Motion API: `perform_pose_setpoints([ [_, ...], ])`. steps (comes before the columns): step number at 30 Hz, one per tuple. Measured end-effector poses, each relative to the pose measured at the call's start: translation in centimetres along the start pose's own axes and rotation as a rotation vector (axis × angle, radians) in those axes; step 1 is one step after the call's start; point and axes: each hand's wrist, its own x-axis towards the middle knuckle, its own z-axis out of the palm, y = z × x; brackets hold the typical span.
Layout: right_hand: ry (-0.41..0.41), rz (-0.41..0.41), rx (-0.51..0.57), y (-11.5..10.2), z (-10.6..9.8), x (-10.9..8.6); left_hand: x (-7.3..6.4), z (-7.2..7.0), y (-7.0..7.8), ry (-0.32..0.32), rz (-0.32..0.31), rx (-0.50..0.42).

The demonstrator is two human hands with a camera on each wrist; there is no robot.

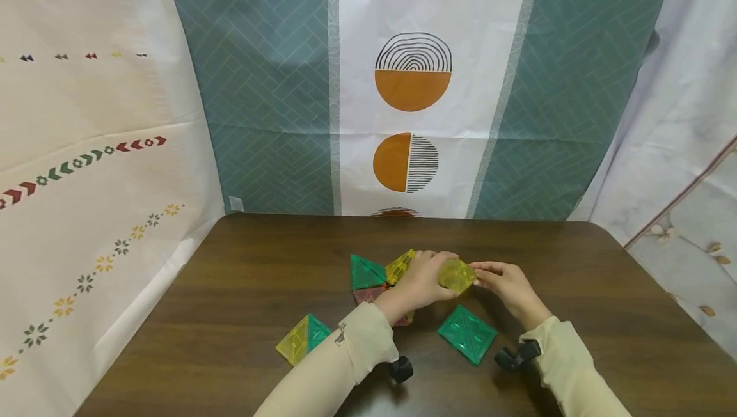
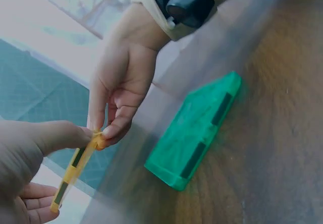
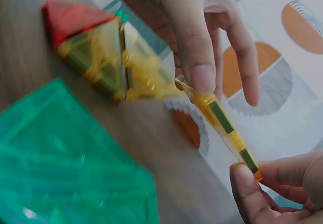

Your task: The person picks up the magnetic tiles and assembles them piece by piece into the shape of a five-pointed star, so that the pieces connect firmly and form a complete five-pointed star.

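A translucent yellow magnetic tile [image 1: 457, 275] is held up above the table between both hands. My left hand [image 1: 423, 279] grips it from the left, thumb at one end and fingers spread behind it. On the other side my right hand [image 1: 512, 289] pinches its corner between thumb and fingertips. Seen edge-on in the right wrist view, the yellow tile [image 3: 222, 125] shows dark magnet strips along its rim. Below the hands a green tile [image 1: 468, 334] lies flat on the table, nearest the right hand.
Behind the left hand, a green triangle tile [image 1: 366, 272], a yellow tile [image 1: 399, 267] and a red tile [image 1: 368, 294] cluster together, partly hidden. A yellow triangle [image 1: 295, 341] and green triangle [image 1: 316, 330] lie beside the left forearm. Patterned curtains [image 1: 276, 97] hang behind the wooden table [image 1: 242, 276].
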Motion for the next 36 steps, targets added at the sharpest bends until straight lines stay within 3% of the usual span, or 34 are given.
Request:
perform_pose_setpoints([
  [5, -0.023, -0.01, 0.101, -1.2, 0.1, -0.3, -1.0, -1.1, 0.0, 0.101, 0.023, -0.09],
  [13, -0.09, -0.026, 0.147, -2.6, 1.0, -0.7, -3.3, -2.1, -0.2, 0.245, 0.025, -0.173],
  [17, -0.11, -0.029, 0.2, -3.2, 1.6, -0.9, -4.1, -2.9, -0.4, 0.26, -0.02, -0.351],
  [23, -0.128, -0.041, 0.233, -3.7, 2.4, -1.1, -4.8, -3.9, -1.3, 0.283, -0.141, -0.688],
  [26, -0.137, -0.042, 0.241, -3.9, 2.7, -1.3, -5.1, -4.3, -1.7, 0.276, -0.184, -0.808],
  [32, -0.167, -0.059, 0.212, -4.2, 3.0, -1.5, -5.9, -4.4, -2.5, 0.211, -0.268, -0.98],
  [36, -0.194, -0.078, 0.21, -4.0, 3.4, -1.6, -6.7, -4.2, -2.8, 0.179, -0.274, -0.957],
])
